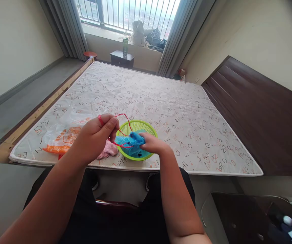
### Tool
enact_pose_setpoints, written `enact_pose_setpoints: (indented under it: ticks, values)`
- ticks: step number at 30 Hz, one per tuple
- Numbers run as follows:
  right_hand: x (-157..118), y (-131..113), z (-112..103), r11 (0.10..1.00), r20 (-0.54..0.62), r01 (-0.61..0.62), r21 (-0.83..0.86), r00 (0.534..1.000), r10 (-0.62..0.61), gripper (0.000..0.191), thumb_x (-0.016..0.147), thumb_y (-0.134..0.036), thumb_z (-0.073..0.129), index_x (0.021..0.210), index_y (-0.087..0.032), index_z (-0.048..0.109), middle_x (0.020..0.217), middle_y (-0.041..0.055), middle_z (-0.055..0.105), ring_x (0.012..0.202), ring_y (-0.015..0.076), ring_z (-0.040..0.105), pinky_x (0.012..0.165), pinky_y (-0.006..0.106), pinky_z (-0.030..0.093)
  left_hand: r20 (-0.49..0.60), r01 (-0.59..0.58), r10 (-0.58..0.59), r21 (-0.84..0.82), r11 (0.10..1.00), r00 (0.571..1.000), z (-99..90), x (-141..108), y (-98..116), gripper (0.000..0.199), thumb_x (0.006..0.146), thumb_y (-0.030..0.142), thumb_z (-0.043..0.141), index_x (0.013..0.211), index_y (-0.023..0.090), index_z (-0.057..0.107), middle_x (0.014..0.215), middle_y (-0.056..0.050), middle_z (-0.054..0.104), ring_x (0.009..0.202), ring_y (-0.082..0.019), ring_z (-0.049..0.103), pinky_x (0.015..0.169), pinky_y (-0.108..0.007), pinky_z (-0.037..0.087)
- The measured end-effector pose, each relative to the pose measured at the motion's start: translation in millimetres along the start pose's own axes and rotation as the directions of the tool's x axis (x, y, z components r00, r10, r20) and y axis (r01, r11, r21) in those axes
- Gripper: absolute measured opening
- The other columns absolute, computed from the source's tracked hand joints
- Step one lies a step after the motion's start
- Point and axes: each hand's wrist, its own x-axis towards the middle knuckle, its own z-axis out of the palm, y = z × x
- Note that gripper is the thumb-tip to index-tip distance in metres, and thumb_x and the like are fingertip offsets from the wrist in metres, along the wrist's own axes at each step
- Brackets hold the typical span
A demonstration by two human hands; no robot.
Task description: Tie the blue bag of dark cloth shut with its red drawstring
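Head view looks down over my forearms at the near edge of a bare mattress point(161, 98) printed with scattered letters. My left hand point(97, 135) is raised just left of a green plastic basket point(149, 128) and is pinched shut on a thin red string point(124, 130), which loops up from my fingertips and runs right to the blue plastic bag point(130, 144). My right hand point(152, 144) is closed on that bag, bunching it over the near side of the basket; whether the bag rests in the basket or is held just above it, I cannot tell. The two hands sit close together, joined only by the string. A pink cloth point(107, 151) lies on the mattress just left of the basket, partly under my left hand. Farther left lies a clear plastic bag with orange print point(62, 140). At the far side, under the barred window point(128, 13), stands a dark bedside cabinet point(122, 58) with a green bottle point(125, 45) on it. Grey curtains point(64, 27) hang on either side of the window.
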Motion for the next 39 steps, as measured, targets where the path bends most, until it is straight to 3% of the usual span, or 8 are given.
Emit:
enact_pose_setpoints:
  ticks: [3, 5, 10, 16, 22, 27, 33, 39]
  values:
    - [-17.5, -29.0, -23.0, 0.992, -0.179, 0.122, 0.025, 0.977, -0.115, 0.06, 0.088, -0.027, 0.067, 0.146, -0.026, 0.051, 0.148, 0.0112, 0.055, 0.137, 0.0296, 0.051, 0.113, 0.049, 0.045, 0.093, 0.008, -0.016, 0.089, 0.996, 0.996, 6.5, -0.5, 1.7, 0.04, 0.098, 0.05, 0.05, 0.074, 0.019, 0.059, 0.062, 0.0, 0.057, 0.057, -0.013, 0.056, 0.054, -0.024, 0.047]
    - [-22.5, -56.0, -26.9, 0.964, -0.348, 0.264, 0.041, 0.908, -0.234, 0.065, 0.092, -0.027, 0.062, 0.154, -0.031, 0.04, 0.155, 0.008, 0.047, 0.143, 0.0276, 0.044, 0.115, 0.05, 0.045, 0.163, -0.003, -0.02, 0.137, 0.991, 0.986, 11.6, -3.4, 5.0, 0.04, 0.099, 0.051, 0.048, 0.077, 0.02, 0.06, 0.063, 0.0, 0.057, 0.058, -0.013, 0.056, 0.054, -0.024, 0.047]
    - [-15.4, -98.2, -7.7, 0.898, -0.545, 0.44, -0.006, 0.752, -0.372, 0.046, 0.097, -0.021, 0.055, 0.141, -0.036, 0.056, 0.13, 0.0054, 0.062, 0.121, 0.0219, 0.059, 0.1, 0.043, 0.055, 0.319, -0.086, 0.002, 0.25, 0.964, 0.948, 19.9, -13.7, 13.9, 0.041, 0.099, 0.05, 0.046, 0.077, 0.02, 0.062, 0.066, 0.0, 0.061, 0.062, -0.014, 0.056, 0.058, -0.024, 0.049]
    - [-18.6, -73.3, -19.6, 0.935, -0.851, 0.275, 0.222, 0.523, 0.048, 0.02, 0.101, -0.031, 0.053, 0.102, -0.028, 0.073, 0.106, 0.0037, 0.064, 0.095, 0.016, 0.063, 0.073, 0.03, 0.056, 0.285, -0.013, -0.051, 0.218, 0.976, 0.957, -0.5, -6.7, 2.8, 0.042, 0.097, 0.057, 0.051, 0.099, 0.023, 0.075, 0.088, -0.004, 0.074, 0.082, -0.02, 0.069, 0.071, -0.03, 0.058]
    - [-29.0, -19.1, -56.4, 0.618, -0.722, 0.423, 0.662, 0.58, 0.376, 0.024, 0.088, -0.047, 0.07, 0.093, -0.023, 0.07, 0.083, -0.0008, 0.065, 0.059, 0.0084, 0.056, 0.05, 0.023, 0.046, 0.17, 0.128, -0.109, -0.107, 0.986, 0.979, -34.1, 19.9, -27.8, 0.039, 0.087, 0.058, 0.067, 0.083, 0.021, 0.077, 0.09, -0.009, 0.075, 0.088, -0.024, 0.07, 0.079, -0.034, 0.061]
    - [-39.3, 10.9, -72.3, 0.352, -0.645, 0.541, 0.764, 0.621, 0.446, 0.03, 0.087, -0.05, 0.071, 0.078, -0.023, 0.062, 0.083, -0.0019, 0.064, 0.069, 0.0103, 0.064, 0.055, 0.023, 0.05, 0.064, 0.107, -0.086, -0.63, 0.769, 0.994, -42.7, 35.5, -50.9, 0.036, 0.083, 0.045, 0.073, 0.06, 0.02, 0.06, 0.068, -0.006, 0.063, 0.073, -0.02, 0.065, 0.069, -0.034, 0.059]
    - [-47.3, 41.3, -74.8, 0.312, -0.571, 0.486, 0.817, 0.759, 0.314, 0.03, 0.09, -0.05, 0.068, 0.076, -0.026, 0.057, 0.081, -0.0034, 0.063, 0.068, 0.012, 0.063, 0.061, 0.027, 0.055, -0.201, -0.034, -0.203, -0.786, 0.617, 0.958, -33.6, 47.8, -63.2, 0.032, 0.092, 0.046, 0.062, 0.068, 0.025, 0.061, 0.089, -0.001, 0.073, 0.096, -0.017, 0.069, 0.087, -0.035, 0.058]
    - [-41.4, 38.0, -62.6, 0.339, -0.624, 0.538, 0.772, 0.741, 0.248, 0.028, 0.094, -0.055, 0.059, 0.082, -0.029, 0.062, 0.097, -0.0002, 0.071, 0.112, 0.0226, 0.067, 0.097, 0.048, 0.052, -0.247, -0.105, -0.138, -0.762, 0.639, 0.959, -15.9, 49.9, -65.5, 0.023, 0.094, 0.057, 0.057, 0.098, 0.038, 0.07, 0.127, 0.003, 0.072, 0.121, -0.023, 0.065, 0.097, -0.047, 0.056]
